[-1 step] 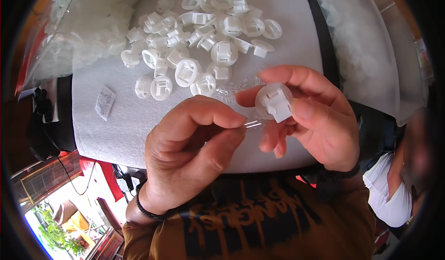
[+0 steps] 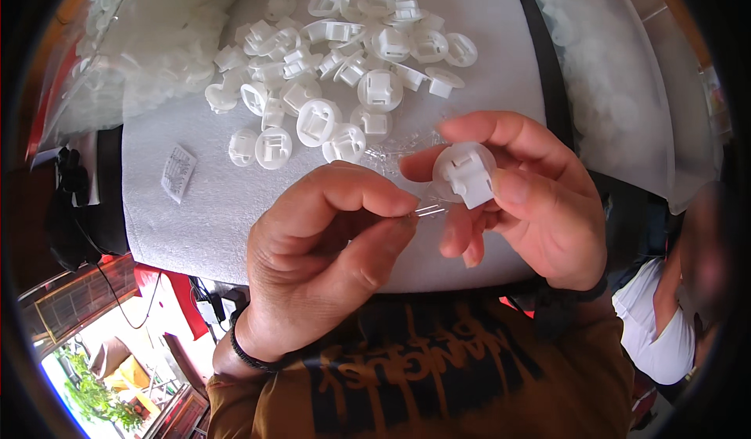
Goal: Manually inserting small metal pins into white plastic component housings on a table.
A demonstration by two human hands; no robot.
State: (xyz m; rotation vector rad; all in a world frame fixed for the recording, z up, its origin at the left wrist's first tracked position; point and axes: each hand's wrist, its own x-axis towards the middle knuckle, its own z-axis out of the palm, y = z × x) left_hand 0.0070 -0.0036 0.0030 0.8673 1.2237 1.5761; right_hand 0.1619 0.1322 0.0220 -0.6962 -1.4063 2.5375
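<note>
While both hands are raised over the cloth, the scene is logged as follows:

Step in hand: judged to be a fitting step; a thin clear pin (image 2: 429,210) is being brought up to the white plastic cap (image 2: 466,174), its tip just short of the cap's underside.

Left grip: the left hand (image 2: 325,259) is closed in a pinch, thumb and forefinger pressed on the near end of the pin; the free end is pointed toward the right grip.

Right grip: the right hand (image 2: 526,200) is closed on the cap, which is held between thumb and fingertips with its square boss turned toward the camera.

Thing's place: the cap is held in the air, just right of the left pinch and nearer the body than the loose pile.

Next move: fine alignment is judged to be needed; the pin must be lined up with whatever slot is under the cap, which cannot be made out from here.

Loose pile: many like white caps (image 2: 344,63) are spread on the white cloth (image 2: 203,220), beyond both grips.

Left container: a clear plastic bag (image 2: 133,48) lies beyond and left of the left grip; white pieces are seen inside, kind not told.

Right container: a second clear bag (image 2: 626,79) lies beyond and right of the right grip, also filled with pale pieces.

Other: a small paper slip (image 2: 178,173) lies on the cloth left of the left grip.
</note>
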